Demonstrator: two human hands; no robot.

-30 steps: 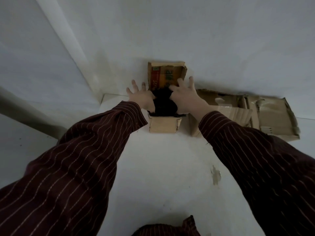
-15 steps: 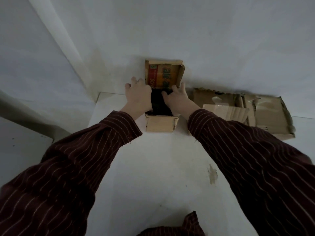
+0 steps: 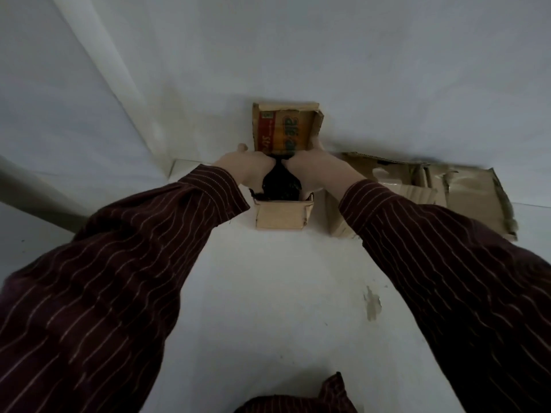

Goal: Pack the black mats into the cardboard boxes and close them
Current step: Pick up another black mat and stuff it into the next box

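White table (image 3: 268, 293) against white wall (image 3: 387, 70). Both left hand (image 3: 247, 169) and right hand (image 3: 317, 171) press black mat (image 3: 280, 187) into small box (image 3: 281, 217). Fingers are hidden, so I cannot tell the grip. Printed flap (image 3: 286, 129) is upright, not closed. More boxes (image 3: 447, 192) lie to the right, no mats visible inside.

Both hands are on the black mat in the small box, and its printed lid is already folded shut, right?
Not quite. The left hand and right hand are on the black mat in the small box, but the head view shows its printed lid standing open, upright behind them.
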